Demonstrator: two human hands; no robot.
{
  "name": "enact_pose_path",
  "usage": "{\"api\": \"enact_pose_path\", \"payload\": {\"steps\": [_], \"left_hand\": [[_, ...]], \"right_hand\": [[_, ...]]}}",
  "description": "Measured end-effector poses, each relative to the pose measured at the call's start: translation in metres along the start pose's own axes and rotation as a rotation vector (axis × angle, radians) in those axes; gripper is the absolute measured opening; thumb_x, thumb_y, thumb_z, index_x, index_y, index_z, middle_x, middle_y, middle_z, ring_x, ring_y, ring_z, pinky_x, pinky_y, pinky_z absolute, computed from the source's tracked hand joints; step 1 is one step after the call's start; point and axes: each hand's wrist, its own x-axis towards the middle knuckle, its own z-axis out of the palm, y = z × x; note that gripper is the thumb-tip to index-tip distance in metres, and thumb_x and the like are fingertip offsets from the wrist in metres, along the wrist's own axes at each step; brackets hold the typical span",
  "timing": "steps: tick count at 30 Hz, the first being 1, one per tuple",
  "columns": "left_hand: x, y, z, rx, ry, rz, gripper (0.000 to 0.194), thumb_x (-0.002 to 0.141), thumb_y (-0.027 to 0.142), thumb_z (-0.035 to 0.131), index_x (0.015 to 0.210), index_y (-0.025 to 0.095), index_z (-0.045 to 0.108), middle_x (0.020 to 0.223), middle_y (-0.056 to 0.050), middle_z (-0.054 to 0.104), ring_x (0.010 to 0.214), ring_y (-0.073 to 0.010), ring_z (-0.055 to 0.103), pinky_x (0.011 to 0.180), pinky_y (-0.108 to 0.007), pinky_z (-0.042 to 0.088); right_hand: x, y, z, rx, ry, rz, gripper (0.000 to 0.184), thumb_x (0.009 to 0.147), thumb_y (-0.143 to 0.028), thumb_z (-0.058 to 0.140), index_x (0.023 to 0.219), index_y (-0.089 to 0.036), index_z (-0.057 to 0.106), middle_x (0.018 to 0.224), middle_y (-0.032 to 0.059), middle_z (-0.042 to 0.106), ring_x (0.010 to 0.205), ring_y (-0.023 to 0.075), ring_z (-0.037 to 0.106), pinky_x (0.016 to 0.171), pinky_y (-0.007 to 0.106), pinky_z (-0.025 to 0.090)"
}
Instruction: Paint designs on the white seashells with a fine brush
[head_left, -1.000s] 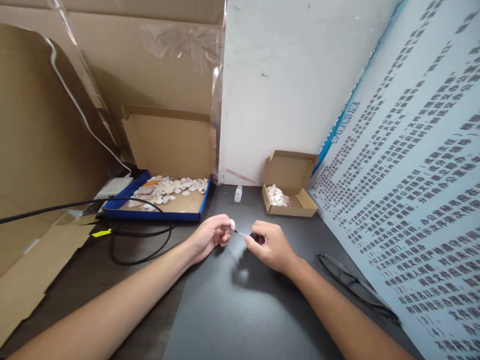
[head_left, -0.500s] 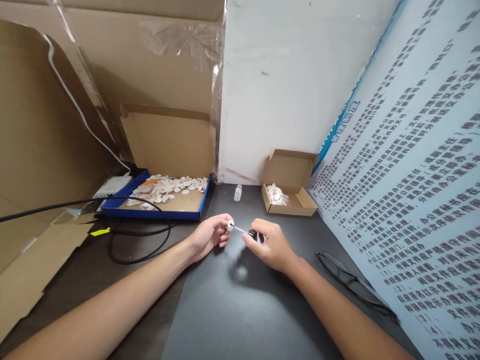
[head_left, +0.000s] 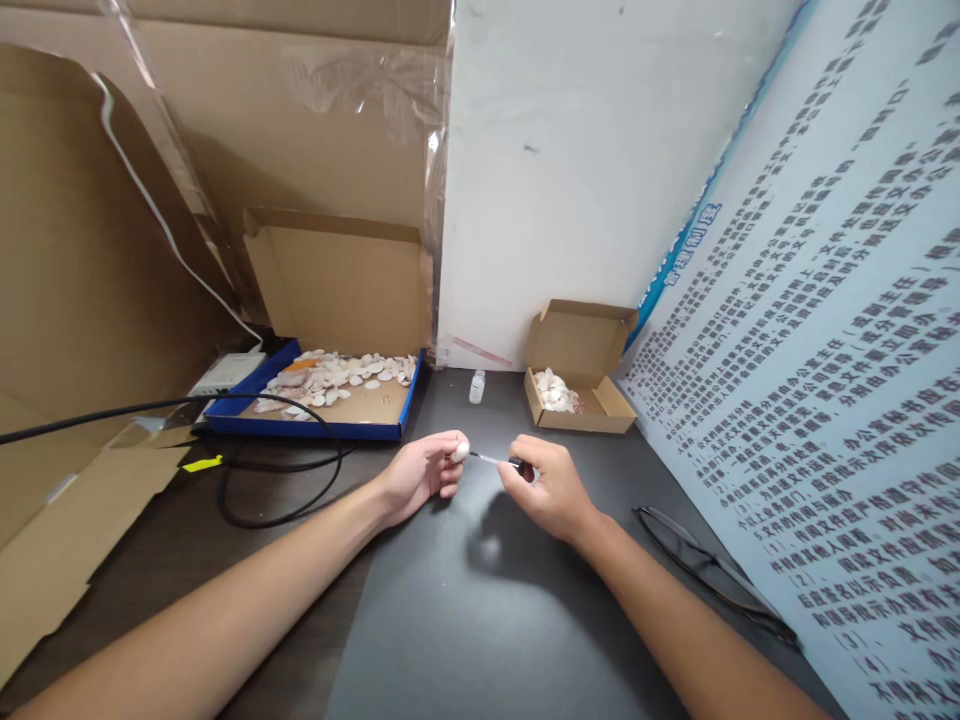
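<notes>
Between its thumb and fingers my left hand [head_left: 421, 474] pinches a small white shell [head_left: 460, 453]. My right hand [head_left: 553, 492] is closed around the black cap of a small brush [head_left: 486, 458], like one from a nail polish bottle. The brush's thin clear stem points left, and its dark tip is at the shell's right edge; whether it touches, I cannot tell. Both hands are above the dark table mat [head_left: 450, 630]. Beyond them a small clear glass bottle [head_left: 477, 388] with a pale label stands upright, uncapped.
At the back left a blue-edged tray [head_left: 405, 405] holds many shells. A small open cardboard box [head_left: 607, 415] with more shells stands at the back right. Glasses [head_left: 712, 565] lie on the right, and a black cable [head_left: 277, 522] loops on the left.
My right hand has moved slightly right with the brush, drawing its tip from the shell's face to its right edge. The shell has turned a little in my left hand.
</notes>
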Motion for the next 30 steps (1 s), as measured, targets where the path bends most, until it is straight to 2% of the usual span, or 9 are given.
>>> {"api": "enact_pose_path", "payload": {"steps": [3, 8, 14, 19, 24, 27, 30], "left_hand": [[-0.0002, 0.0004, 0.0004, 0.001, -0.002, -0.002, 0.012, 0.08, 0.022, 0.051, 0.075, 0.014, 0.044, 0.067, 0.002, 0.031, 0.054, -0.0084, 0.03, 0.048, -0.02, 0.027], [-0.0001, -0.0002, -0.0003, 0.009, -0.008, 0.002, 0.011, 0.079, 0.021, 0.053, 0.074, 0.014, 0.045, 0.067, 0.001, 0.031, 0.054, -0.0085, 0.03, 0.048, -0.02, 0.027], [0.0001, -0.0015, -0.0011, 0.036, -0.03, 0.007, 0.013, 0.078, 0.021, 0.052, 0.072, 0.015, 0.044, 0.066, 0.002, 0.028, 0.054, -0.0089, 0.028, 0.048, -0.02, 0.026], [0.0002, -0.0015, -0.0001, 0.046, -0.05, 0.013, 0.015, 0.078, 0.021, 0.053, 0.07, 0.015, 0.042, 0.065, 0.002, 0.027, 0.053, -0.0091, 0.028, 0.048, -0.021, 0.026], [-0.0004, -0.0011, 0.0014, 0.09, -0.031, 0.004, 0.013, 0.078, 0.021, 0.053, 0.072, 0.015, 0.043, 0.062, 0.002, 0.027, 0.054, -0.0096, 0.027, 0.048, -0.021, 0.025], [-0.0006, -0.0008, 0.0021, 0.081, -0.031, 0.001, 0.015, 0.077, 0.021, 0.054, 0.071, 0.015, 0.042, 0.061, 0.003, 0.027, 0.053, -0.0092, 0.026, 0.048, -0.02, 0.025], [-0.0005, -0.0002, 0.0026, 0.079, -0.027, 0.005, 0.015, 0.077, 0.02, 0.055, 0.07, 0.015, 0.042, 0.06, 0.003, 0.027, 0.053, -0.009, 0.026, 0.048, -0.02, 0.025]], "right_hand": [[-0.0003, -0.0004, 0.0003, 0.028, -0.014, -0.032, 0.042, 0.083, -0.039, 0.05, 0.061, -0.004, 0.05, 0.062, 0.0018, 0.045, 0.058, -0.0042, 0.031, 0.06, 0.009, 0.023], [0.0004, 0.0012, -0.001, -0.021, -0.024, 0.013, 0.043, 0.083, -0.037, 0.05, 0.057, -0.003, 0.046, 0.059, 0.0021, 0.042, 0.056, -0.0035, 0.028, 0.057, 0.011, 0.018], [0.0005, 0.0024, -0.0006, 0.002, -0.05, -0.021, 0.041, 0.084, -0.04, 0.051, 0.063, -0.004, 0.051, 0.062, 0.0017, 0.046, 0.058, -0.0037, 0.031, 0.059, 0.009, 0.022], [0.0012, 0.0022, -0.0008, -0.005, -0.002, -0.004, 0.043, 0.083, -0.038, 0.05, 0.058, -0.003, 0.048, 0.059, 0.0019, 0.043, 0.056, -0.0037, 0.029, 0.057, 0.011, 0.02], [0.0006, 0.0016, -0.0007, 0.008, -0.038, -0.018, 0.041, 0.083, -0.038, 0.051, 0.06, -0.004, 0.05, 0.06, 0.0017, 0.044, 0.057, -0.0039, 0.031, 0.059, 0.01, 0.021], [0.0007, 0.0013, -0.0017, -0.016, -0.014, -0.003, 0.043, 0.083, -0.036, 0.05, 0.056, -0.003, 0.045, 0.058, 0.002, 0.042, 0.055, -0.0036, 0.028, 0.057, 0.011, 0.019], [0.0006, 0.0009, -0.0021, 0.014, -0.005, -0.037, 0.043, 0.083, -0.037, 0.05, 0.058, -0.003, 0.046, 0.059, 0.0019, 0.043, 0.056, -0.0037, 0.029, 0.058, 0.01, 0.021]]}}
